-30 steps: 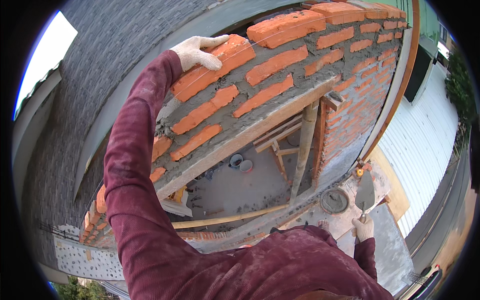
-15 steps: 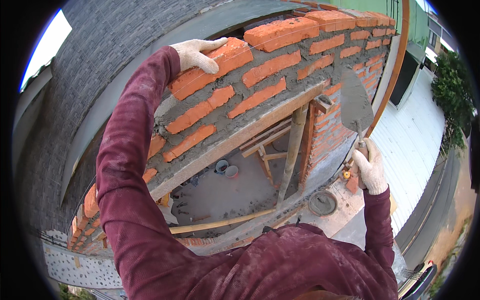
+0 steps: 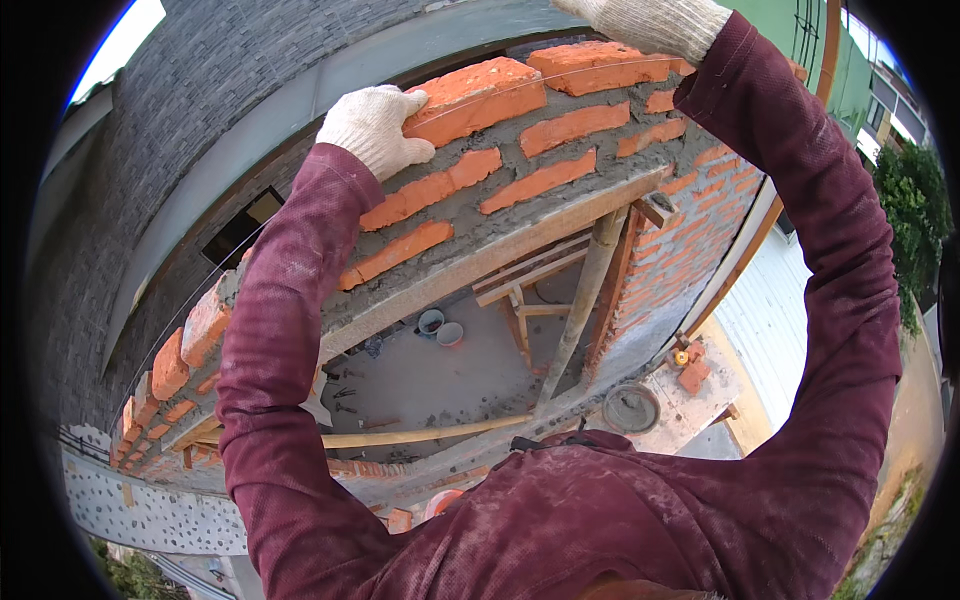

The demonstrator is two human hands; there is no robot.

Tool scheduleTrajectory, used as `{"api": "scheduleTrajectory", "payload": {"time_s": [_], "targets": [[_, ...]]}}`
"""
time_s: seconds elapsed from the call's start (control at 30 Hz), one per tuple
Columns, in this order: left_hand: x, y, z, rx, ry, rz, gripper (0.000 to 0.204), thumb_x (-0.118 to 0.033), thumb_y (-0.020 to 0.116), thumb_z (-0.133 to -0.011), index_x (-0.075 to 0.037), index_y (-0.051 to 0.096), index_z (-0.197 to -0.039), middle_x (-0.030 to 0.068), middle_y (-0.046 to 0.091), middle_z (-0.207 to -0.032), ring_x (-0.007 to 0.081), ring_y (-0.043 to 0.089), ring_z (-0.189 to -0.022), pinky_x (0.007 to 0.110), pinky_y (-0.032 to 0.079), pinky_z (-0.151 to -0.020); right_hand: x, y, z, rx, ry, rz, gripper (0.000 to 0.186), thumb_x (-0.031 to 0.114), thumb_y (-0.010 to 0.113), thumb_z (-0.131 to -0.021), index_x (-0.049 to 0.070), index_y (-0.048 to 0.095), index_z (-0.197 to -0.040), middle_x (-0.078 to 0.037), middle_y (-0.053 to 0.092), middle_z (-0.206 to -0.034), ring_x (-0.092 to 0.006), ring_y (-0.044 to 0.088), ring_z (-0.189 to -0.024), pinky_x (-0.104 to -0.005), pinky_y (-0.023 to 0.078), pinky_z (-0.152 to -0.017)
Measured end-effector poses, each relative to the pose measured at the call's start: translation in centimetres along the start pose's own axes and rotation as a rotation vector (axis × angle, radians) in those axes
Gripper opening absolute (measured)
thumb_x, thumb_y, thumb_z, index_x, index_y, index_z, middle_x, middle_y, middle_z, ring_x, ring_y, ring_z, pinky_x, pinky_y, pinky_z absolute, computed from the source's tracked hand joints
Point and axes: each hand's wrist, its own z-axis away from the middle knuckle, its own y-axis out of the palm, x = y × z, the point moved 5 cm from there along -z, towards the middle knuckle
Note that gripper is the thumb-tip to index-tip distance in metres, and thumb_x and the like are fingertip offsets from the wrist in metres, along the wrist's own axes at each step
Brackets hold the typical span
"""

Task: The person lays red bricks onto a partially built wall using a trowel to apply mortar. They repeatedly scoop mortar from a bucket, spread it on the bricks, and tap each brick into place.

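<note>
Left hand (image 3: 368, 130) grips an orange brick (image 3: 480, 100) — right hand (image 3: 655, 22) near the brick wall's (image 3: 575, 127) top.

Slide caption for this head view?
White-gloved left hand touching orange clay brick atop mortared brickwork; white-gloved right hand at frame's top.

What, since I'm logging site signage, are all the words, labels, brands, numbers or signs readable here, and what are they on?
None can be read.
Brick under the left hand: no lettering visible.
Buckets below the opening: too small to tell if marked.
Small yellow thing by the brick pieces: too small to tell.
Purple sleeves: no lettering visible.
</note>
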Motion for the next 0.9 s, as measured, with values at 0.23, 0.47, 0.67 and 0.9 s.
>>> {"api": "scheduleTrajectory", "payload": {"time_s": [0.23, 0.47, 0.67, 0.9], "targets": [[-0.4, 0.0, -0.2, -0.025, 0.011, -0.025, 0.064, -0.035, 0.082, -0.078, -0.008, 0.069, -0.134, 0.0148, 0.07, -0.108, 0.0328, 0.069, -0.102, 0.043, 0.055, -0.092, 2.3, 2.4, -1.8, 0.536, 0.06, 0.046, 0.035, 0.027, 0.06, -0.096, 0.002, 0.07, -0.119, -0.024, 0.073, -0.108, -0.0389, 0.07, -0.102, -0.0453, 0.052, -0.09], [0.3, 1.0, 0.2, -0.145, 0.041, 0.007, 0.062, -0.036, 0.083, -0.077, -0.008, 0.071, -0.131, 0.0143, 0.07, -0.102, 0.0325, 0.069, -0.097, 0.043, 0.055, -0.089, 2.2, 3.9, -1.9, 0.61, 0.109, 0.025, 0.045, 0.035, 0.058, -0.098, 0.001, 0.068, -0.125, -0.02, 0.073, -0.113, -0.0296, 0.069, -0.102, -0.0408, 0.053, -0.089], [3.8, 0.4, 2.6, -0.083, 0.07, 0.174, 0.067, -0.04, 0.081, -0.082, -0.01, 0.066, -0.139, 0.0167, 0.071, -0.127, 0.0339, 0.069, -0.114, 0.042, 0.054, -0.104, 2.4, 4.1, -2.8, 0.655, 0.168, 0.02, 0.048, 0.039, 0.058, -0.099, 0.002, 0.067, -0.127, -0.012, 0.073, -0.103, -0.0219, 0.068, -0.087, -0.0373, 0.054, -0.077], [3.1, 0.9, 2.1, -0.002, -0.026, 0.11, 0.064, -0.037, 0.081, -0.083, -0.008, 0.067, -0.138, 0.0169, 0.072, -0.125, 0.0348, 0.069, -0.115, 0.042, 0.053, -0.103, 5.2, 1.8, -2.7, 0.267, 0.171, -0.14, 0.041, 0.035, 0.053, -0.103, 0.004, 0.067, -0.126, -0.005, 0.067, -0.087, -0.0157, 0.061, -0.065, -0.0329, 0.051, -0.058]]}}
